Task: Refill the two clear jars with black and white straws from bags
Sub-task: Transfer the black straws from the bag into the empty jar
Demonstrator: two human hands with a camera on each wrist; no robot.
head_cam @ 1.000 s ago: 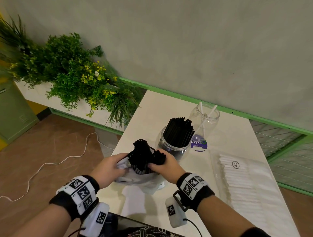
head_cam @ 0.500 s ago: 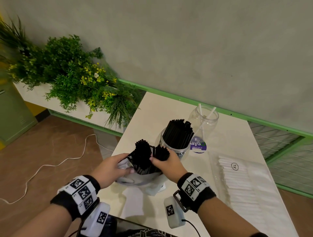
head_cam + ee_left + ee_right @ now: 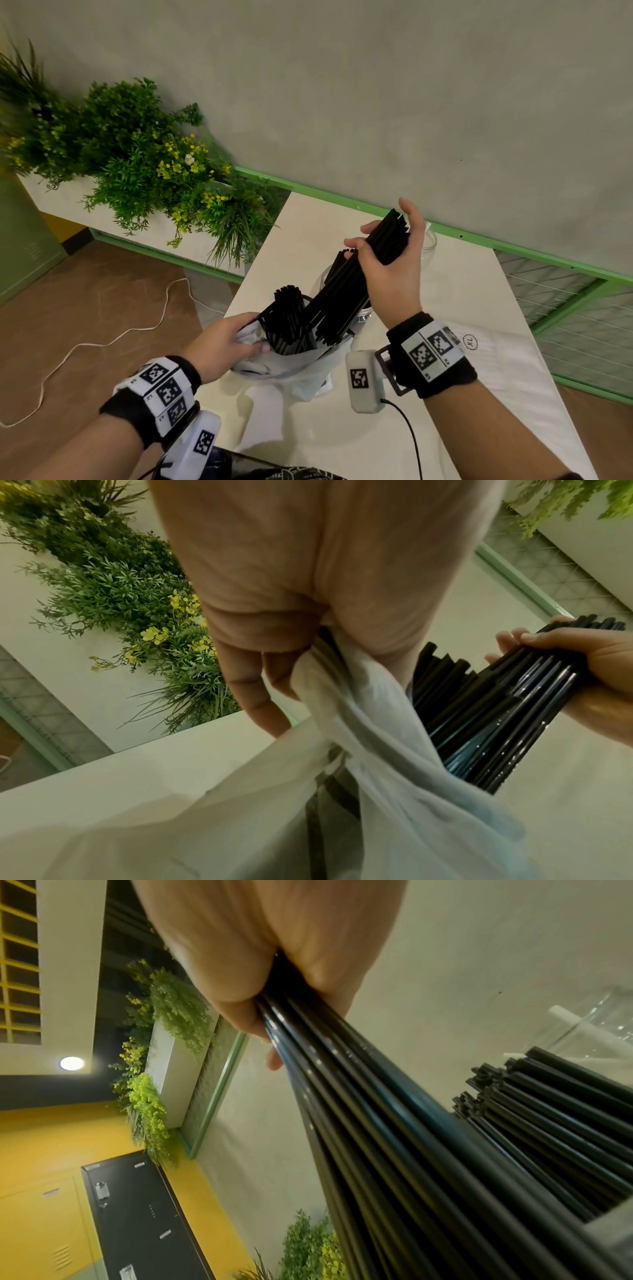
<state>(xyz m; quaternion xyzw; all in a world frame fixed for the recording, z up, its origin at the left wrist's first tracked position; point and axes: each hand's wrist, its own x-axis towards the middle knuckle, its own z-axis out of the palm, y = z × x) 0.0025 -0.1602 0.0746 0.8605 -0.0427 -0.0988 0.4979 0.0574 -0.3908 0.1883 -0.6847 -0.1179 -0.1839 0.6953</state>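
My right hand [image 3: 383, 236] grips a thick bundle of black straws [image 3: 346, 294] and holds it slanted above the table, its lower ends still at the mouth of the white plastic bag [image 3: 291, 365]. My left hand [image 3: 251, 341] pinches the bag's left edge, seen close in the left wrist view as bag [image 3: 359, 723]. More black straws [image 3: 287, 315] stand in the bag. The jar of black straws [image 3: 323, 281] is mostly hidden behind the bundle; its straws [image 3: 548, 1112] show in the right wrist view. The second clear jar [image 3: 430, 241], with a white straw [image 3: 578, 1024], stands behind my right hand.
A flat bag of white straws [image 3: 507, 370] marked XL lies on the table's right side. A planter of green plants [image 3: 137, 164] runs along the left. The white table [image 3: 308, 219] ends at a green-trimmed wall. A white cable [image 3: 113, 342] trails on the floor.
My right hand has risen up and back from the bag, drawing a bundle of black straws out with it. The left hand stays on the bag's edge.
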